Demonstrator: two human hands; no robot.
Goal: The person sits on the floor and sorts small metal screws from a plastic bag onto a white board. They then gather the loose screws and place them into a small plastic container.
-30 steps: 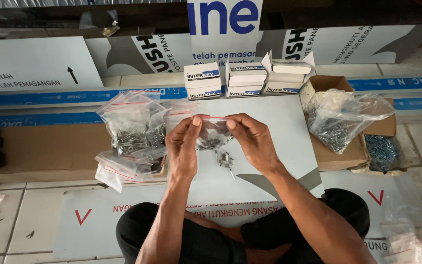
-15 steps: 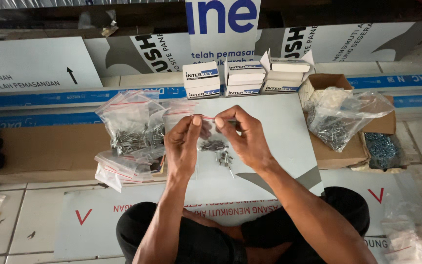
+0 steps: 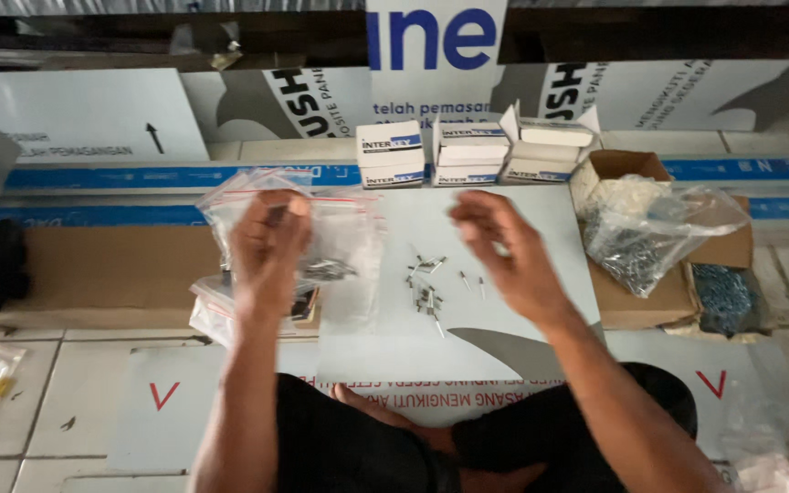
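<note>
Left hand (image 3: 269, 251) raised, fingers curled, pinching the top edge of a small clear zip bag (image 3: 340, 246) with a red seal line. Bag hangs just right of the left hand, see-through, a little crumpled, with a small clump of grey metal screws (image 3: 326, 268) sitting low inside it. Behind and below the left hand, a stack of more filled clear bags (image 3: 230, 306), touching each other, partly hidden by the wrist.

Right hand (image 3: 504, 251) empty, fingers loosely spread and slightly bent, palm down, holding nothing. It hovers apart from the bag. Between the two hands, nearer the right one and a bit below it, loose screws (image 3: 426, 288) lie scattered on a white panel (image 3: 504, 347); short, silvery, some touching, a few single ones off to the side.

Beyond the right hand, three small white boxes (image 3: 468, 151) in a row, the rightmost with flaps open. To the right of the right hand, an open cardboard box (image 3: 618, 164) with a big clear plastic bag (image 3: 659, 233) of dark screws spilling over its edge.
</note>
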